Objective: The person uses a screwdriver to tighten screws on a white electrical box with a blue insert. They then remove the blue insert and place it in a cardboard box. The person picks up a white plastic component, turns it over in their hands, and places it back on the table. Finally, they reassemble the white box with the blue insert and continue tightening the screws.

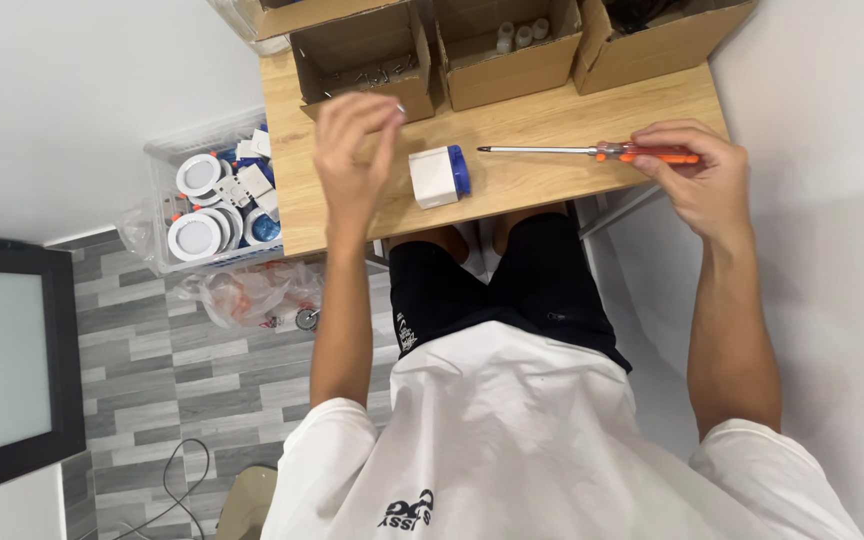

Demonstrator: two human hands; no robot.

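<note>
**Screwdriver in one hand, small piece pinched in the other**

Sitting at a narrow wooden counter, a person in a white shirt and dark shorts has both arms stretched forward over it. Nearest on the counter, between the two hands, lies a small white box-shaped part with a blue side, resting near the front edge and touched by neither hand. The right hand is closed around the orange handle of a screwdriver, whose long metal shaft lies flat and points left toward the white part, its tip stopping just short of it. The left hand is raised above the counter, its fingers curled narrow with thumb and fingertips pinched together on a tiny pale piece, too small to identify.

Farther back, three open cardboard boxes stand in a row along the far edge; the left one holds small metal bits, the middle one white cylindrical pieces. On the floor to the left, a clear plastic bin holds round white light fittings, with a crumpled plastic bag beside it.
</note>
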